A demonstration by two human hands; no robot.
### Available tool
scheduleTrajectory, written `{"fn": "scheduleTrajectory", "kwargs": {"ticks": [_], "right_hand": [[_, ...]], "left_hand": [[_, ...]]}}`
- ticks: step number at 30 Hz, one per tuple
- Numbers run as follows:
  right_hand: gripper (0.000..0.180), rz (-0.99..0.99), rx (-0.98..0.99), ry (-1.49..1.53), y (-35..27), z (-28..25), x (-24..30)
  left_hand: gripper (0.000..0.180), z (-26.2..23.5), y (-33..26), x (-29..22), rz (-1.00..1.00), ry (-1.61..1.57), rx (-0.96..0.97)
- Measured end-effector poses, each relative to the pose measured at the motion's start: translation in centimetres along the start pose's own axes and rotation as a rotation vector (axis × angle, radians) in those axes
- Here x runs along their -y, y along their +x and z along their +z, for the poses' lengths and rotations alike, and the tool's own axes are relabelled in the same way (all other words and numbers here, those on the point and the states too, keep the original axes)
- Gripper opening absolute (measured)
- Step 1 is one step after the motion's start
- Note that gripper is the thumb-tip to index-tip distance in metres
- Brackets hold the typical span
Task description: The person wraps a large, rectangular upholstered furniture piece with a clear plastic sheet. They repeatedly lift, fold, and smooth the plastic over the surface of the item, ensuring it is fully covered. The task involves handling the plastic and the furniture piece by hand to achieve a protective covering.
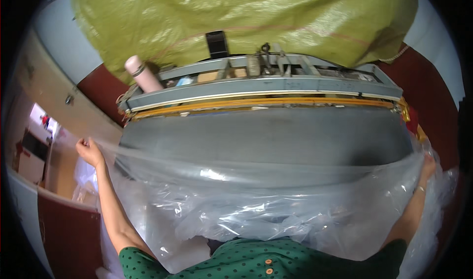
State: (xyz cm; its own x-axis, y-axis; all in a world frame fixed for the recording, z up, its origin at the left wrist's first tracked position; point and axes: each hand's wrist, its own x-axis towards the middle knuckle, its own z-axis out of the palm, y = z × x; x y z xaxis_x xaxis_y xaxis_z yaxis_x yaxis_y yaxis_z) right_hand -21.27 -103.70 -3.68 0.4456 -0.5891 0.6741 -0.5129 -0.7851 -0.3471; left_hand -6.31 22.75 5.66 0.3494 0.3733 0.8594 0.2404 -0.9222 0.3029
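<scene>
A wide sheet of clear plastic film (pixel 246 212) hangs stretched between my two hands, its far edge pulled nearly straight across a grey work surface (pixel 266 136). My left hand (pixel 90 152), raised out to the left, is closed with the fingers pinching one corner of that edge. Out to the right, my right hand (pixel 428 165) is closed on the other end, partly seen through the film. Below this edge the film falls in shiny folds toward my body and past both forearms.
Behind the surface stands a grey metal frame (pixel 266 88) holding scissors (pixel 283 62) and small items. A pink bottle (pixel 143 73) leans at its left end, near a black phone-like object (pixel 217 44). Yellow-green woven sheeting (pixel 246 13) covers the back. A door (pixel 59 82) stands at left.
</scene>
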Motion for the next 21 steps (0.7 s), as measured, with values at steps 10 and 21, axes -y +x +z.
{"fn": "scheduleTrajectory", "kwargs": {"ticks": [10,21], "right_hand": [[0.026,0.396,0.122,-0.262,-3.7,5.5,13.6],[0.016,0.311,0.119,-0.451,-4.0,5.2,14.5]], "left_hand": [[0.066,8.1,-10.8,-1.0,-0.202,0.038,0.753],[0.010,4.8,-15.3,-37.6,0.166,-0.751,1.066]]}}
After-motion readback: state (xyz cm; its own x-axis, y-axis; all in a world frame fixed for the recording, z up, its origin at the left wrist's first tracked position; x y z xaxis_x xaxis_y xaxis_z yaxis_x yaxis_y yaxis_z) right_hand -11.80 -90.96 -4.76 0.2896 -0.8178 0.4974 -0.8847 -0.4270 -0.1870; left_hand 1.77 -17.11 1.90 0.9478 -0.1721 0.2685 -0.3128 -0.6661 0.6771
